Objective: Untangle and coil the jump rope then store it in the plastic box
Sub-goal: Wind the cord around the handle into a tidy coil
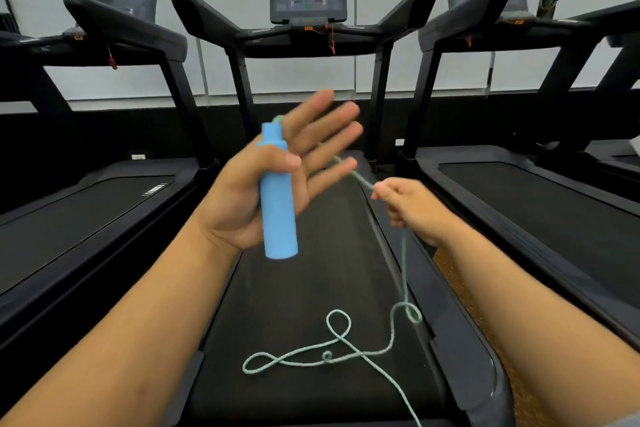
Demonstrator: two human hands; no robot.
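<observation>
At the centre of the frame the left hand (273,177) holds the blue jump-rope handle (278,196) against its palm: the thumb is pressed across the upper part of the handle while the four fingers are spread straight, fanning toward the upper right. The handle's long axis runs almost vertically in the picture, its narrower capped end up and its flat butt end down, leaning only slightly. From that top end the pale green cord (403,263) passes behind the spread fingers and slants down to the right into the right hand (412,208), which sits just right of centre and a little lower, its fingers curled and pinching the cord. So the cord reaches the right hand from the upper left, and the right hand is plainly the nearer one to the free length. Below that pinch the cord drops nearly straight down to the treadmill belt (277,288), where it lies in several loose, crossing loops in the lower middle of the frame; one strand runs off the bottom edge. The second handle and the plastic box are not in view. My reading is that the next wrap depends on carrying the cord from the right hand over the open left fingers.
</observation>
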